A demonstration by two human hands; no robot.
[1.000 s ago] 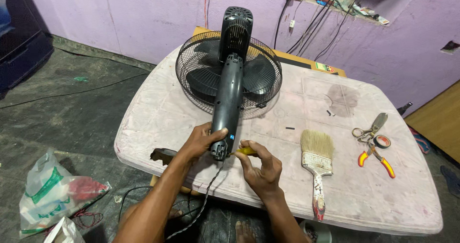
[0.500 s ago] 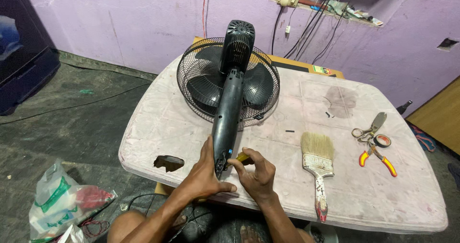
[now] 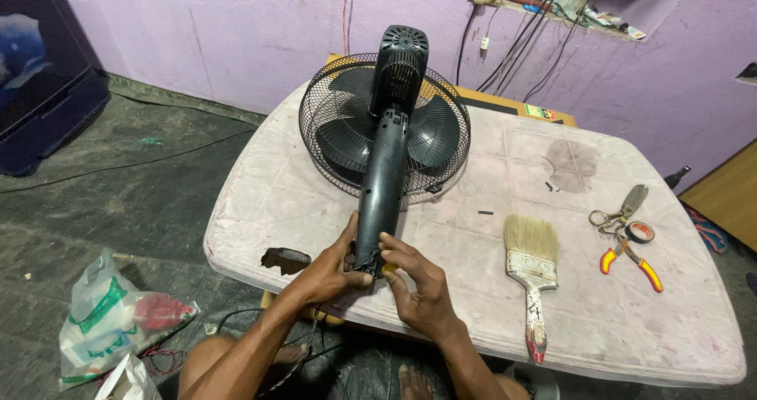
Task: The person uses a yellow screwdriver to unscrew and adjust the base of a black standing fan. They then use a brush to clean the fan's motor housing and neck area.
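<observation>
Both hands grip the lower end of a black plastic fan [image 3: 384, 163]: my left hand [image 3: 331, 270] wraps it, my right hand [image 3: 418, 285] pinches its tip. It lies on the pale, stained worktop [image 3: 489, 289], a wooden-handled paintbrush [image 3: 532, 270] near my right.

— Where can I pass?
— Bare table [image 3: 300, 203] lies at nine o'clock of my left hand [image 3: 335, 267].
— What blocks?
— The fan [image 3: 384, 132] at twelve; the brush [image 3: 530, 266] at three.

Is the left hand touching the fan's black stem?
Touching. The head view shows the left hand wrapped around the lower end of the fan stem, fingers pressed against it with no gap.
</observation>
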